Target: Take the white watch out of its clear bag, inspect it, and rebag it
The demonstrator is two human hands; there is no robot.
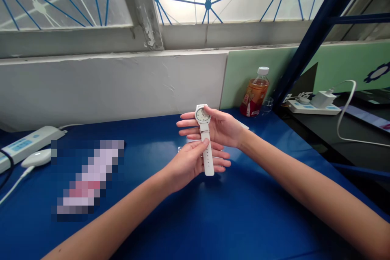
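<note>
A white wristwatch (202, 114) with a round dial is held up above the blue table, its strap hanging down toward me. My right hand (224, 126) grips the watch head, thumb on the edge of the case and fingers stretched out behind it. Lower down, my left hand (189, 163) pinches the strap, its thumb pressed on the front near the top of the row of holes and its fingers reaching behind to the right. Something small and pale lies partly hidden on the table behind my hands; I cannot make it out.
The blue table (170, 227) runs back to a white wall panel (122, 89). On the left are a white power strip (33, 142), a white plug-like device (36, 158) and a blurred-out flat object (91, 178). A drink bottle (255, 93) stands back right, beside a dark blue post (307, 44) and another power strip (313, 107).
</note>
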